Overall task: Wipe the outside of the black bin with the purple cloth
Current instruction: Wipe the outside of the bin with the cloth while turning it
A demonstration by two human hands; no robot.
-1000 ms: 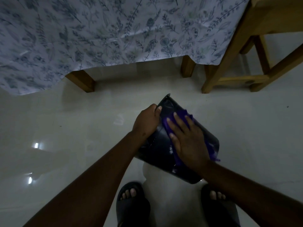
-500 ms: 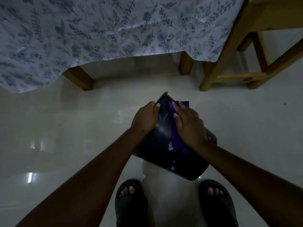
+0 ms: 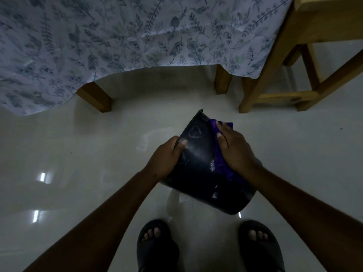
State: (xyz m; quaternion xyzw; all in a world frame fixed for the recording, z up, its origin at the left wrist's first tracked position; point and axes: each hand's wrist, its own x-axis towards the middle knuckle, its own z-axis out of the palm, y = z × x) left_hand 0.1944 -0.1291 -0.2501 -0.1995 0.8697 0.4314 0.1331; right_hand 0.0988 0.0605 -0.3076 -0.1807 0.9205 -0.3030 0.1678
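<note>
At frame centre, a left hand (image 3: 165,160) clamps the light, rigid, slick-looking black bin (image 3: 198,169) by its rim while right hand (image 3: 234,150) fingers (image 3: 221,137) press the soft purple cloth (image 3: 221,163) against its side.

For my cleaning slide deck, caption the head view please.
Left hand steadies the tilted black bin while the right hand presses the purple cloth against its side.

Dim room — glossy pale floor (image 3: 98,154), floral tablecloth (image 3: 117,36), wooden chair (image 3: 294,75).
</note>
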